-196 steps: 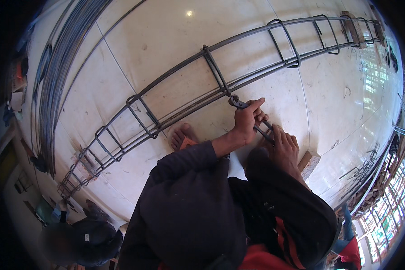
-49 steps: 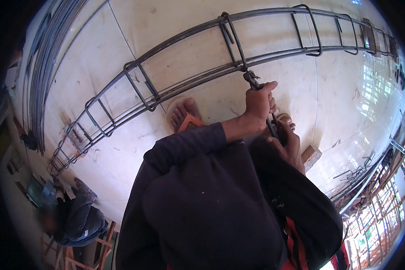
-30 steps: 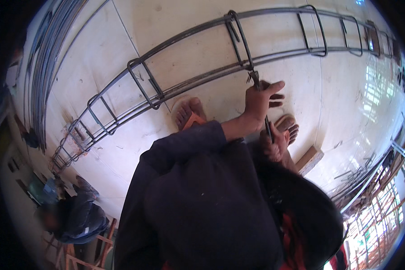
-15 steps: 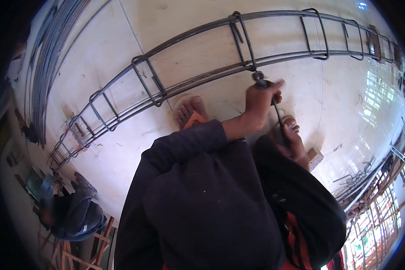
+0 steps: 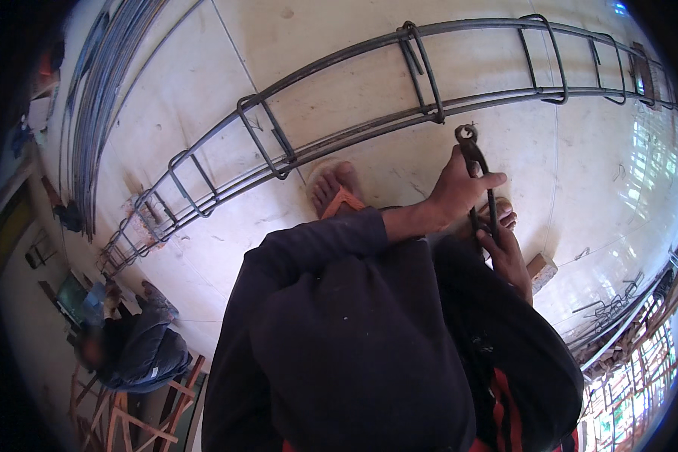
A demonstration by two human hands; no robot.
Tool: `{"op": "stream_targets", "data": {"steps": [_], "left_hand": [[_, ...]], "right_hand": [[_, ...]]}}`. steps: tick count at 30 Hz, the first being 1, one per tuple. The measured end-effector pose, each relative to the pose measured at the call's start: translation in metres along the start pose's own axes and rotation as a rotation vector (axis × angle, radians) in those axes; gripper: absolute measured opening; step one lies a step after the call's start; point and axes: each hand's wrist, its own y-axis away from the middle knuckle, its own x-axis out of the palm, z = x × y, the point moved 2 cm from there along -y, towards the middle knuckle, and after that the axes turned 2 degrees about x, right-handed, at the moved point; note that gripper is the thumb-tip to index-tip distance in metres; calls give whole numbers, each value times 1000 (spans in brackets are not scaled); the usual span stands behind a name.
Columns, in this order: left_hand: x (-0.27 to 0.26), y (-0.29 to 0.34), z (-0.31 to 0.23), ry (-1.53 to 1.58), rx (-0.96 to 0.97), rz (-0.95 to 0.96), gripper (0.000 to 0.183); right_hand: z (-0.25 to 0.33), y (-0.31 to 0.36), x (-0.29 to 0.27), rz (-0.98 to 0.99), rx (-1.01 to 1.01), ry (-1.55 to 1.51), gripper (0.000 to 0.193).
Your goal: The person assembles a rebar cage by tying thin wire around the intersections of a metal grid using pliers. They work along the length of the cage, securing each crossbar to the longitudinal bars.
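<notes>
A pair of dark tower pincers (image 5: 476, 157) points away from me, its round jaws parted slightly and a thin bit of wire at their tip. My left hand (image 5: 458, 190) is closed round the pincers just below the jaws, thumb pointing right. Lower down, my right hand (image 5: 508, 256) grips the handle ends, its fingers partly hidden. Just beyond the jaws runs a long rebar cage (image 5: 354, 135), made of parallel bars with square stirrups (image 5: 422, 71). The jaws are apart from the nearest stirrup corner.
My sandalled foot (image 5: 339, 187) stands near the cage. A small block (image 5: 541, 271) lies right of my right hand. Loose long bars (image 5: 90, 98) lie far left, bent stirrups (image 5: 618, 305) at right. Another person (image 5: 143, 346) crouches at lower left beside wooden frames (image 5: 120, 422).
The pincers have come back from the stirrup corner toward me and right, and their handles now show spread. The whole view has shifted slightly.
</notes>
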Motion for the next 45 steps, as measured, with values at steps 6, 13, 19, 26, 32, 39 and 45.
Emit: {"op": "stream_targets", "data": {"steps": [6,13,19,26,32,39,45], "left_hand": [[-7,12,-26,-423,64,99,53],[-7,-1,-2,308,-212,216,16],[-3,0,-15,203,-121,330,29],[1,-2,-49,-290,-71,927,60],[-50,-11,-123,-177,-394,993,65],[-101,68,-218,19,-200,365,58],[-86,215,-245,-168,-224,62,45]], "right_hand": [[13,19,-32,94,-108,-332,43],[21,9,-2,53,-166,-364,52],[25,-2,11,-23,-120,-402,54],[32,-14,-29,17,-33,-362,41],[4,-24,-65,-137,-136,-127,29],[-47,66,-100,-251,57,119,23],[-84,241,-111,-159,350,172,21]]}}
